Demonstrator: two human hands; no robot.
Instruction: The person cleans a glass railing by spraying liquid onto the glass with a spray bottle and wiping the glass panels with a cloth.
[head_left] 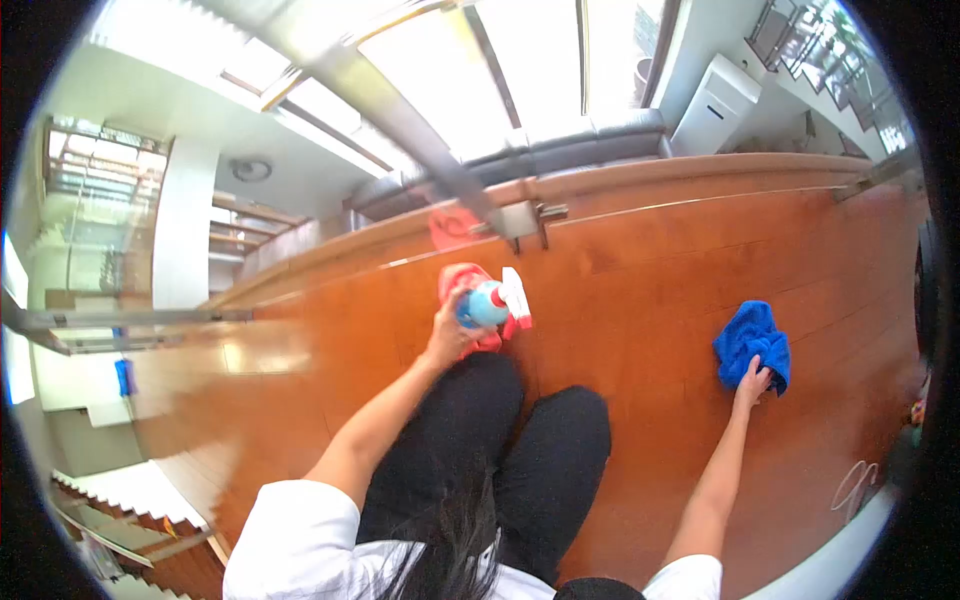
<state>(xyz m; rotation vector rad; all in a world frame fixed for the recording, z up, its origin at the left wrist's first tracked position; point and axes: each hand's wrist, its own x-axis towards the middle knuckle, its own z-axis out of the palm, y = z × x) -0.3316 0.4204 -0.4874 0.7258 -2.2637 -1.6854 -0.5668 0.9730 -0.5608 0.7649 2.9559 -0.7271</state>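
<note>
My left hand (447,325) is closed around a spray bottle (485,304) with blue liquid and a white and red trigger head. A red cloth (463,272) shows behind and below the bottle; whether my fingers also grip it, I cannot tell. Far to the right, my right hand (753,384) is closed on the lower edge of a bunched blue cloth (748,335), which lies on or just above the wooden floor (620,320).
A glass railing with a metal post (440,160) and clamp (518,219) runs along the floor's far edge. Beyond it are a dark sofa (590,140) and a white appliance (716,104). A thin pale cord (856,487) lies at the right. My knees (575,425) are below.
</note>
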